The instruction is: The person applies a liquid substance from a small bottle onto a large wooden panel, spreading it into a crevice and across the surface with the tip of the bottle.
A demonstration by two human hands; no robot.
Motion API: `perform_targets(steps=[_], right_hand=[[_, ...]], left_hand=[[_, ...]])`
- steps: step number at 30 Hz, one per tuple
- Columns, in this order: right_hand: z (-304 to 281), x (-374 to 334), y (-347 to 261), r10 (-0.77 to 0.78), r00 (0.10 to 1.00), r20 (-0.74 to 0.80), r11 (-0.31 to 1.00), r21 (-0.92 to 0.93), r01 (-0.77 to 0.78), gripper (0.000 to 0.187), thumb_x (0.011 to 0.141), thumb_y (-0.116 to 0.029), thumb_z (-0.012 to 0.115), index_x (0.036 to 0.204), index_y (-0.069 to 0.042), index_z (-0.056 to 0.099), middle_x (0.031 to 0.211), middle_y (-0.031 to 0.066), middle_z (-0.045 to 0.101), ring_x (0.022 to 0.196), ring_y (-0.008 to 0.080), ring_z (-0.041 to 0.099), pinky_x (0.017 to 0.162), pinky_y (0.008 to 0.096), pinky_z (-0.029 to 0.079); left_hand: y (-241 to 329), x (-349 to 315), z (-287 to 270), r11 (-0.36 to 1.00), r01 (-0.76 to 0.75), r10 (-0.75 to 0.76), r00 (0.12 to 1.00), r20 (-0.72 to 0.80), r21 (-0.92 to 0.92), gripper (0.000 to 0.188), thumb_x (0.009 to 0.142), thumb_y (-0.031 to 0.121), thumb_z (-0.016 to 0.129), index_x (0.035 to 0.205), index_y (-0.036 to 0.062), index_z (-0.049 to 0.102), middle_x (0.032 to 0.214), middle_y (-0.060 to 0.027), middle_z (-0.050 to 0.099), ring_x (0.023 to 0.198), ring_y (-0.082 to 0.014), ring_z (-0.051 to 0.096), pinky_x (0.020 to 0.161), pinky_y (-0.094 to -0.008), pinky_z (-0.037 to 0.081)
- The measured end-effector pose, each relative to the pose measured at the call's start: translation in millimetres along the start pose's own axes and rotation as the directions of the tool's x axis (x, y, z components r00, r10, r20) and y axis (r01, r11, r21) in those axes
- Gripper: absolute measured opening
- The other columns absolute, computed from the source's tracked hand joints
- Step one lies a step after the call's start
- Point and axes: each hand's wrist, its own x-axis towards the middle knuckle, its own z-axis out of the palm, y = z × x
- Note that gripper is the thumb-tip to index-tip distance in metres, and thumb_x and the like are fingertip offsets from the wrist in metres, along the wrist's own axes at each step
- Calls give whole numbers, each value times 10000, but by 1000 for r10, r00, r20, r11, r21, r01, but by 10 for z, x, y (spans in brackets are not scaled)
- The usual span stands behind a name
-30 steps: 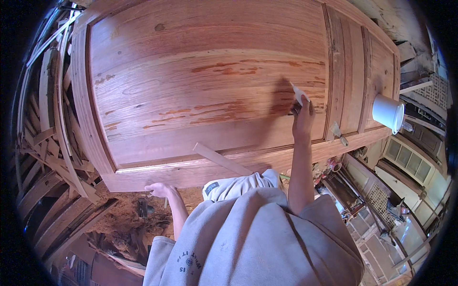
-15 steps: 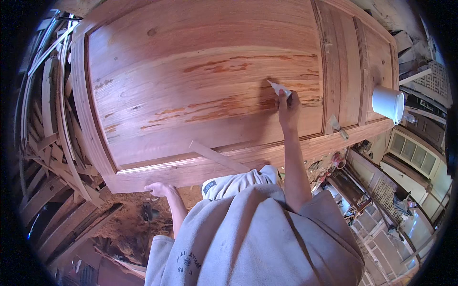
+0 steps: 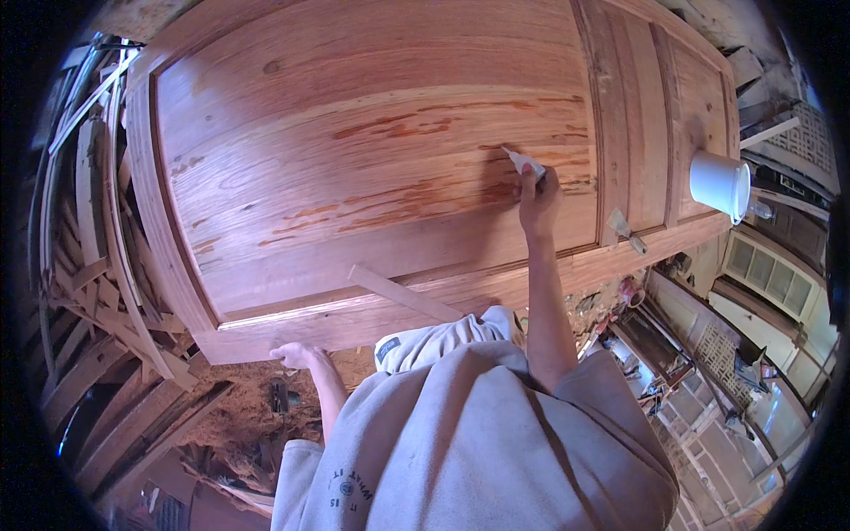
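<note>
A large paneled wooden door (image 3: 372,212) lies flat before me, with reddish-brown streaks along the grain of its big panel. Over the right part of that panel, my right hand (image 3: 537,199) is closed around a small white glue bottle (image 3: 529,165). Its thin pointed nozzle is aimed far-left, close to the wood beside a streak. My left hand (image 3: 297,356) grips the door's near edge toward the left corner; some fingertips are hidden. Between the hands, a thin flat wood strip (image 3: 398,290) lies across the near frame, its lower end hidden by my clothing.
A putty knife (image 3: 627,230) rests on the door's near frame at the right. Farther right stands a white bucket (image 3: 714,184). Stacked lumber (image 3: 93,177) crowds the left side. Old window frames (image 3: 770,273) and clutter lie at the right, and sawdust (image 3: 243,416) covers the floor below.
The bottle in my right hand has shifted very slightly right, its nozzle still by the streaks. My left hand stays at the door's edge. The view has tilted slightly.
</note>
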Motion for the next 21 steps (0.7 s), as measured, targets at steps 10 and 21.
perform_targets(steps=[10, 21], right_hand=[[-2, 61, 9, -113, 993, 19, 989, -97, 114, 285, 980, -250, 613, 911, 27, 604, 630, 56, 599, 531, 121, 541, 486, 304, 441], [-49, 127, 192, -78, 996, -49, 992, -104, 73, 328, 969, -289, 621, 855, 16, 580, 618, 103, 606, 523, 162, 567, 479, 334, 431]], left_hand=[[-87, 168, 16, 999, 30, -29, 999, -21, 23, 768, 1017, 510, 315, 1310, -186, 452, 1341, -340, 498, 1186, -468, 542, 1010, -506, 491], [-193, 350, 44, 997, 29, -24, 998, -66, 77, 776, 999, 522, 339, 1241, -193, 519, 1294, -347, 537, 1151, -475, 565, 983, -500, 501]])
